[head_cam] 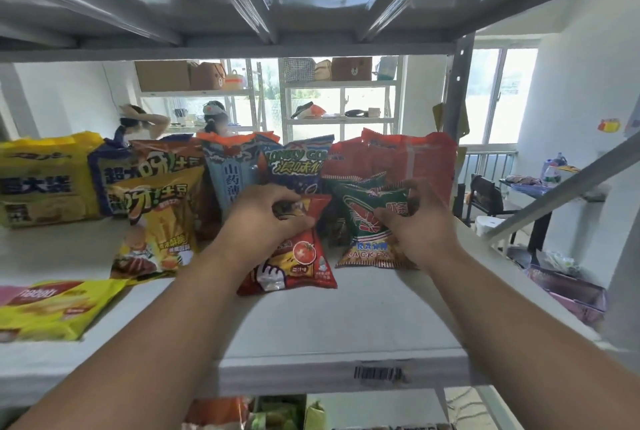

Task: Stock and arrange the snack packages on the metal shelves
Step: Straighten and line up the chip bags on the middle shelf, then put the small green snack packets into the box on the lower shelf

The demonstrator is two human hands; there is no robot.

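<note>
My left hand [268,218] grips the top of a red tomato-print snack bag [298,263] that lies on the white metal shelf [329,322]. My right hand [412,221] pinches the upper part of a green prawn-cracker bag [367,221] standing just right of the red one. Behind them stands a row of bags: a blue bag [298,166], a light-blue bag [230,170] and red packs [408,159].
A yellow fries bag [156,221] leans left of my hands, with large yellow packs [45,180] further left and a flat yellow pack [52,308] at the shelf's front left. The upper shelf [311,7] hangs close overhead. Two people stand beyond the shelf. More bags sit on the shelf below [277,412].
</note>
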